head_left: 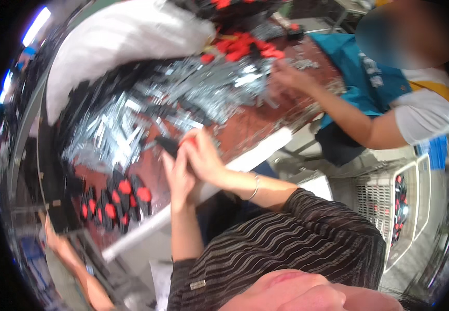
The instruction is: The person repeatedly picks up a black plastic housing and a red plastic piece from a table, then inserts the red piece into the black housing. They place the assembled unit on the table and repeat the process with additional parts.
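Both hands meet over the near edge of the reddish-brown table (144, 181). My left hand (179, 176) is closed around a small black piece (166, 145) whose dark end sticks out past the fingers. My right hand (204, 160), with a bangle on the wrist, presses against the left from the other side. A red part (188, 140) shows at the right fingertips and seems joined to the black piece; its exact kind is hidden by the fingers. Just beyond lies a heap of shiny flat strips (115, 124). Several black pieces with red middles (110, 210) lie grouped to the left.
A white sack (126, 33) and a pile of red parts (242, 45) lie at the back. Across on the right a co-worker in a teal apron (333, 46) reaches to the strips. Another person's arm (74, 259) shows lower left. A white crate (375, 194) stands at right.
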### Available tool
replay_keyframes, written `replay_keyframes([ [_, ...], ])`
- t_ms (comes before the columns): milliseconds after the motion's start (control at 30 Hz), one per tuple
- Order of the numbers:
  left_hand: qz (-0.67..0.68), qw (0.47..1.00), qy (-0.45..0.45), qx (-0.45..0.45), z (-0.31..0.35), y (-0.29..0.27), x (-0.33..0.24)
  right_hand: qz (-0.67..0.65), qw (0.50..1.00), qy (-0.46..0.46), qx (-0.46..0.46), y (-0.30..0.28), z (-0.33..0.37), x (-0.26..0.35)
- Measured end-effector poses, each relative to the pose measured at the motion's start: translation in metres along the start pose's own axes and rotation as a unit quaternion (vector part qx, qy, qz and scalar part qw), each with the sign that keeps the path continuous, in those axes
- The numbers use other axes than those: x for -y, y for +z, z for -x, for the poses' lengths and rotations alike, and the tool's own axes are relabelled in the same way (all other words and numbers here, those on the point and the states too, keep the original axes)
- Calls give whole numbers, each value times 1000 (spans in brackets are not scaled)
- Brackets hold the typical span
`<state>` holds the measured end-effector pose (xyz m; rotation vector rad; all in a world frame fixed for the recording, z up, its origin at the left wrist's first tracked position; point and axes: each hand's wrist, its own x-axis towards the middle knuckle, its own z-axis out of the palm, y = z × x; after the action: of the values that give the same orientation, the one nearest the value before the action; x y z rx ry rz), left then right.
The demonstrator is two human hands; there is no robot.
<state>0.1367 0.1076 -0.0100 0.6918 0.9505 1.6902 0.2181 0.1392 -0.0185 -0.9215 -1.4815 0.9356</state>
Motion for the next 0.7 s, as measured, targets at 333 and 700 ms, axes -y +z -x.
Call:
replay_keyframes([
  [333, 18, 999, -22, 26, -1, -14, 7, -237, 957, 156, 65, -27, -23, 1],
  [700, 48, 991, -105, 71, 9, -11, 4, -302, 894, 211, 255, -12, -43, 8],
])
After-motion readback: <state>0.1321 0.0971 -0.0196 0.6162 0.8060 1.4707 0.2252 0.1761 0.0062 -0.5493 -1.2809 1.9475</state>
